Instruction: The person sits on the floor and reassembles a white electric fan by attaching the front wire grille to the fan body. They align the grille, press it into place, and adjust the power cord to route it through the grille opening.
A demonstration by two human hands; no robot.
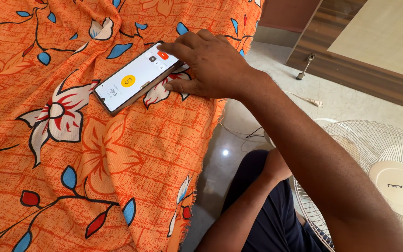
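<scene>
Orange floral bedsheet [71, 154] covers the bed, white pedestal fan [388, 177] stands right of it on the floor. Smartphone [136, 79] lies flat on the sheet near the edge: likely light, rigid, slick glass, best gripped by its long edges. Right hand [211, 65] rests spread over its far end, forefinger on the screen, gripping nothing; left hand is hidden, only the forearm shows.

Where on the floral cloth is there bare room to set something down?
The orange floral cloth lies bare below and left of the smartphone, down to its fringed edge. It is crowded at the top right, where the right hand rests on the phone. The table fan fills the floor beside the cloth.
</scene>
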